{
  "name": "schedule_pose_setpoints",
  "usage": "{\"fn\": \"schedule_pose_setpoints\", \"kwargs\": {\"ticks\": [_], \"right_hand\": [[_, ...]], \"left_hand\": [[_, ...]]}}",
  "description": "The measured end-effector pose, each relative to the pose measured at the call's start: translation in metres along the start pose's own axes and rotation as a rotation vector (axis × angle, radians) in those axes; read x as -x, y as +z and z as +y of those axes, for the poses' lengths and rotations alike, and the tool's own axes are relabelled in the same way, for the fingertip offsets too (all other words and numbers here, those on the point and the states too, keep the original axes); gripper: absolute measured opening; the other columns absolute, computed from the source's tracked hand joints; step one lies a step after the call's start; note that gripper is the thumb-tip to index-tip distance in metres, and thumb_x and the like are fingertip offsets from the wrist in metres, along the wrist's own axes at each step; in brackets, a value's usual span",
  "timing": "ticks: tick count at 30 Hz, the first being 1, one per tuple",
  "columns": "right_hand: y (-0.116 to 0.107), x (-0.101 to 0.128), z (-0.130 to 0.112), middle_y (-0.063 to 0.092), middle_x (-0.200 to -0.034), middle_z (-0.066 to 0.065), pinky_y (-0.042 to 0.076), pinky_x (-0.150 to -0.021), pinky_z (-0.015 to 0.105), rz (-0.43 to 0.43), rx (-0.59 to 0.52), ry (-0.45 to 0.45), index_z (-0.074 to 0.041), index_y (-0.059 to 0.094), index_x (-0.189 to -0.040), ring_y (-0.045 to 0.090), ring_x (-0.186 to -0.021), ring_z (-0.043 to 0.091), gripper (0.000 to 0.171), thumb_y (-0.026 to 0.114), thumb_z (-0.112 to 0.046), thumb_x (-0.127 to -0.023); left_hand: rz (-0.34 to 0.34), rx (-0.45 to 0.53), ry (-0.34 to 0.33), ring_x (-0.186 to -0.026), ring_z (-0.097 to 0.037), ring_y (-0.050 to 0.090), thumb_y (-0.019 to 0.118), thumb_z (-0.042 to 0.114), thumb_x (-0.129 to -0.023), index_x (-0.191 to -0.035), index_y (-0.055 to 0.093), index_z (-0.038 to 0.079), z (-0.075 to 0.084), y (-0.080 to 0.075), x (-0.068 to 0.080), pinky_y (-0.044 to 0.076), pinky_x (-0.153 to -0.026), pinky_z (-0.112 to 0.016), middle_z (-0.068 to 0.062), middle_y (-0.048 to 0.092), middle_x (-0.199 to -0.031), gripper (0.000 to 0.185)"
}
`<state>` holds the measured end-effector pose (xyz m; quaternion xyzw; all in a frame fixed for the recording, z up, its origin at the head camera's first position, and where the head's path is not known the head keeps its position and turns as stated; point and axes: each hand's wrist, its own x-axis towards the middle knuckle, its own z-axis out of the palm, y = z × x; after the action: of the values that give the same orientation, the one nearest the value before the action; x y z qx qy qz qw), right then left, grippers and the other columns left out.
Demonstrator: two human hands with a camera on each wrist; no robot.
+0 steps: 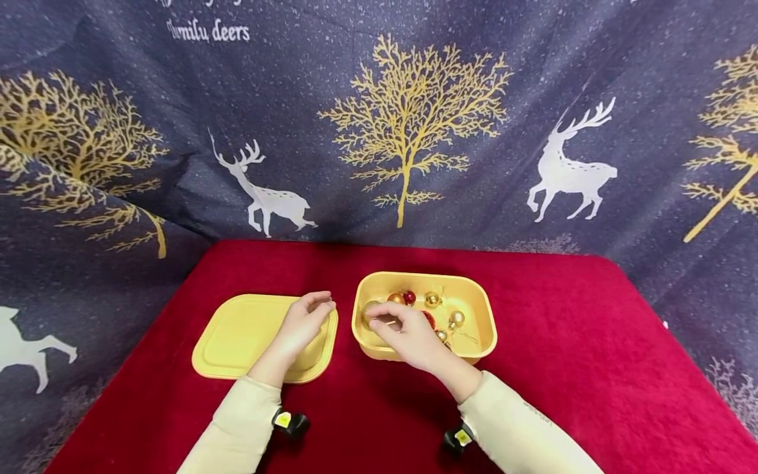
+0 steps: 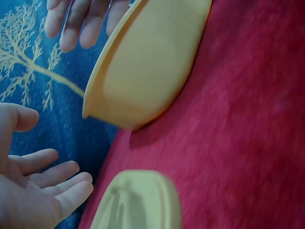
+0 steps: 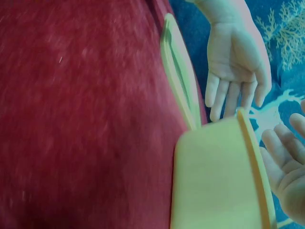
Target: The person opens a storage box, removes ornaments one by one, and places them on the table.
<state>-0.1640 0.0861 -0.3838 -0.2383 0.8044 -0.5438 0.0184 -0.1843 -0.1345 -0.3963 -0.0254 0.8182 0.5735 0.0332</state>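
A yellow tub (image 1: 474, 309) stands open on the red-covered worktop (image 1: 592, 368), and its lid (image 1: 237, 336) lies flat just beside it to the left, so the tub is uncovered and already holds small baubles — a red one (image 1: 409, 297), gold ones (image 1: 433, 299) and a few more, partly hidden by the right hand (image 1: 408, 336). That hand reaches over the near left rim into the tub, its fingers (image 1: 387, 317) bent down onto what looks like a gold bauble (image 1: 370, 311) by the left wall; whether they grasp it or only touch it I cannot tell, since the hand covers the contact, though the right wrist view shows the fingers fairly straight. The left hand (image 1: 304, 322) hovers over the right edge of the lid, fingers relaxed and spread in the left wrist view, holding nothing. As I judge it, the sorting of baubles is under way inside the tub and the lid is not yet back on. A dark blue backdrop (image 1: 379, 131) with white deer and gold trees hangs behind — nothing lies between the hands and the tub.
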Motion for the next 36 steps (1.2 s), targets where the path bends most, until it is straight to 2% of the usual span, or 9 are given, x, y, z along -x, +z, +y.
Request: {"fn": "schedule_pose_setpoints", "kwargs": {"ticks": [5,11,18,22,28,36], "right_hand": [[-0.013,0.004,0.007,0.067,-0.108,0.01,0.055,-0.076,0.023,0.037,0.081,-0.004,-0.003,0.067,-0.109,0.066,-0.092,0.02,0.025,0.065,-0.015,-0.088],[-0.029,0.007,0.018,0.067,-0.108,0.015,0.057,-0.081,0.04,0.076,0.192,-0.113,-0.001,0.067,-0.109,0.064,-0.097,0.027,0.026,0.067,-0.01,-0.084],[-0.045,0.01,0.03,0.065,-0.11,0.014,0.055,-0.087,0.04,0.093,0.291,-0.117,0.0,0.064,-0.113,0.064,-0.1,0.03,0.034,0.07,-0.011,-0.082],[-0.053,0.011,0.035,0.065,-0.111,0.013,0.055,-0.085,0.043,0.081,0.328,-0.116,0.0,0.063,-0.114,0.064,-0.1,0.032,0.036,0.071,-0.011,-0.081],[-0.063,0.01,0.041,0.065,-0.113,0.01,0.054,-0.083,0.042,0.058,0.452,-0.104,-0.005,0.063,-0.115,0.063,-0.101,0.03,0.039,0.072,-0.018,-0.08],[-0.074,0.007,0.046,0.061,-0.118,0.011,0.051,-0.086,0.043,-0.044,0.54,-0.043,-0.004,0.06,-0.12,0.06,-0.104,0.029,0.045,0.072,-0.024,-0.081]], "left_hand": [[-0.03,0.029,0.007,-0.118,-0.03,0.055,0.056,0.02,-0.092,-0.133,0.051,0.0,0.001,0.015,-0.002,0.051,-0.09,-0.037,-0.019,0.057,-0.13,0.046],[-0.067,0.084,0.039,-0.12,-0.031,0.054,0.057,0.016,-0.091,-0.133,0.048,-0.005,0.002,0.028,-0.004,0.049,-0.097,-0.041,-0.022,0.056,-0.13,0.047],[-0.079,0.124,0.053,-0.118,-0.03,0.055,0.057,0.009,-0.088,-0.131,0.05,-0.004,0.0,0.038,-0.009,0.049,-0.095,-0.034,-0.024,0.058,-0.126,0.046],[-0.077,0.144,0.067,-0.116,-0.032,0.056,0.054,0.004,-0.086,-0.132,0.049,-0.003,-0.003,0.043,-0.01,0.05,-0.093,-0.032,-0.025,0.058,-0.124,0.046],[-0.062,0.19,0.086,-0.117,-0.034,0.056,0.054,0.001,-0.086,-0.133,0.049,-0.003,-0.009,0.047,-0.01,0.049,-0.097,-0.035,-0.025,0.058,-0.125,0.047],[-0.069,0.223,0.1,-0.12,-0.035,0.054,0.053,0.0,-0.087,-0.133,0.048,-0.004,-0.011,0.047,-0.008,0.048,-0.099,-0.036,-0.026,0.056,-0.127,0.047]]}}
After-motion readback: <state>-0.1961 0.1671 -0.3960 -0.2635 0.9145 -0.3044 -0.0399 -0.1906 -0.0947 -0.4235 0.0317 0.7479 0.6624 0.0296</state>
